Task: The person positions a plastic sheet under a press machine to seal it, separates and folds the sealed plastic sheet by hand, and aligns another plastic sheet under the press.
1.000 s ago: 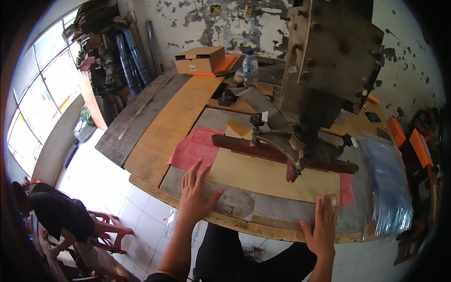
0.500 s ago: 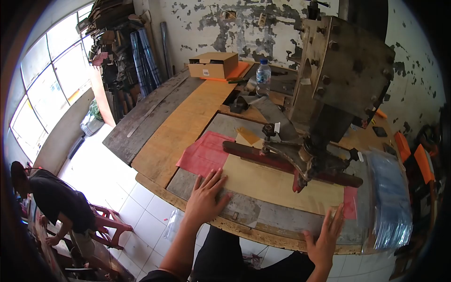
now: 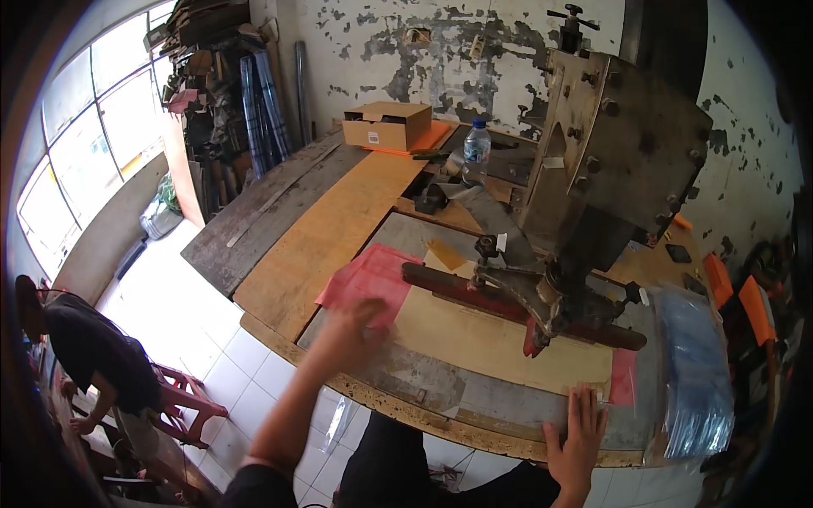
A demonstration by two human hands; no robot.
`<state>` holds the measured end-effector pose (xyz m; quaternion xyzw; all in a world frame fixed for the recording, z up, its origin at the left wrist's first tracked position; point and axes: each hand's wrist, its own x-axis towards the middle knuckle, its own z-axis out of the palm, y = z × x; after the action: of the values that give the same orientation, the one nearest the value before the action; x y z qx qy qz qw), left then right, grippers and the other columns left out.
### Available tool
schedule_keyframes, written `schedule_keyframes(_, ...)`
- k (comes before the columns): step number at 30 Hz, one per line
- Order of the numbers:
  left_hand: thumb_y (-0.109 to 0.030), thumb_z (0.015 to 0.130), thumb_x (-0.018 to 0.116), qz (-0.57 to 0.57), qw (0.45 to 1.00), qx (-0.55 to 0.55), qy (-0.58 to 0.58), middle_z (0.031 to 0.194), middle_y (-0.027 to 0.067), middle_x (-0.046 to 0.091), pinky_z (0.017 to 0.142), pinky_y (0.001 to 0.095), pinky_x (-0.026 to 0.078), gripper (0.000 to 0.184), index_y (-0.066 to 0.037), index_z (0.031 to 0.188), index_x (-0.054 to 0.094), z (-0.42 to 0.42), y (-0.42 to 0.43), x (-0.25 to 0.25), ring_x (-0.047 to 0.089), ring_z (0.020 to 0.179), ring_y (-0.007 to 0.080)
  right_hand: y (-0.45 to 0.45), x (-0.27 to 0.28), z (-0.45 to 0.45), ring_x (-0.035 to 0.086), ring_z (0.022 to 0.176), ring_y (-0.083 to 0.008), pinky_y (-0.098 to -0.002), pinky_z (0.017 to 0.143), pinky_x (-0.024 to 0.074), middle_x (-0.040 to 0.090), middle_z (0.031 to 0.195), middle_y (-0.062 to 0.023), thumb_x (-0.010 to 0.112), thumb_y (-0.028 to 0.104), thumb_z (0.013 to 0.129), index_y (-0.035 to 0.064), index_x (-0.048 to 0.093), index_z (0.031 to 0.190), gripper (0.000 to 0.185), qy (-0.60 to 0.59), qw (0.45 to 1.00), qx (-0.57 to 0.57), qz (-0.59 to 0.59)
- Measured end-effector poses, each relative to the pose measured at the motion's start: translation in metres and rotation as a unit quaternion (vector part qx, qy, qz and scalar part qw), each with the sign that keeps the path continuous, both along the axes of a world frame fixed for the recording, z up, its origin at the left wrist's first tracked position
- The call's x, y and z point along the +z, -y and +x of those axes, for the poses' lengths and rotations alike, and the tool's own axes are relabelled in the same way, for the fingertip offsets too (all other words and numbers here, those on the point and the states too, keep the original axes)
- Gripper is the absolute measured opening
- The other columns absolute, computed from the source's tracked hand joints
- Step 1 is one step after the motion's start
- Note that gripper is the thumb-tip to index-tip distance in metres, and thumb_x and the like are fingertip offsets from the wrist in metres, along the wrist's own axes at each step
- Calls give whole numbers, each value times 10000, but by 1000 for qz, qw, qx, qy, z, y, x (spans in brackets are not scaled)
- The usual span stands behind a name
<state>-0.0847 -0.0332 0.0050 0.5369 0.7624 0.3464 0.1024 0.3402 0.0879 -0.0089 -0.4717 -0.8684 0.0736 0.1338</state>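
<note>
A press machine (image 3: 622, 144) with a long dark red bar (image 3: 457, 288) stands over the metal plate (image 3: 500, 402) of the workbench. Beneath the bar lies a pale yellow sheet (image 3: 474, 343), with pink material (image 3: 373, 275) sticking out at its left and a smaller pink piece (image 3: 623, 377) at its right. My left hand (image 3: 351, 334) is at the lower edge of the left pink material, its fingers smeared by motion. My right hand (image 3: 577, 436) rests with fingers stretched at the sheet's lower right corner, near the front edge.
Clear plastic sleeves (image 3: 694, 377) are stacked at the right. A cardboard box (image 3: 387, 125) and a water bottle (image 3: 477, 152) stand at the back. Another person (image 3: 97, 356) is at the lower left, beside a red stool (image 3: 188, 402). Orange pieces (image 3: 755, 309) are at the far right.
My left hand has moved slightly left and up onto the pink material's lower edge, which looks more rumpled. My right hand stays by the sheet's right corner. The view has shifted.
</note>
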Motion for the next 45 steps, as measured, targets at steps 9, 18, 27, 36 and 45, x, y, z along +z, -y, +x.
schedule_keyframes(9,-433,1057,452,-132,954,104,-248,1575,181,405,1193,518,309,551,-118,1507,503,-243,-81,-31,396,1436,378,1,6,-6,255,1550,-381,-589,1250,149,331,1658,-169,672,321,930,58,444,1544,706,-24,1000,0,-15)
schedule_keyframes(18,-396,993,478,-142,946,174,-235,1425,158,484,1176,484,293,542,-160,1473,568,-251,-115,-22,401,1378,324,-5,8,-7,266,1541,-403,-603,1233,150,345,1648,-186,659,385,924,25,483,1506,707,-47,998,3,-34)
schedule_keyframes(27,-332,966,555,-3,957,186,-224,1328,109,579,1172,446,317,399,-147,1264,745,-248,-109,-36,454,1330,304,-6,11,-8,308,1519,-398,-594,1230,168,395,1619,-180,662,417,916,20,524,1471,696,-72,997,0,-26)
schedule_keyframes(36,-175,932,572,53,975,181,-116,1261,120,665,1131,446,389,295,-78,1133,765,-257,-104,-47,527,1298,326,-5,9,-5,333,1510,-382,-587,1231,189,415,1611,-155,702,361,891,19,547,1446,670,-98,995,3,-20)
schedule_keyframes(45,-201,963,536,41,943,206,-258,1397,172,613,1083,449,468,350,-101,1239,726,-239,-101,-45,591,1259,399,-7,1,2,345,1508,-360,-575,1234,198,442,1593,-141,720,348,891,44,584,1411,617,-115,993,5,-8)
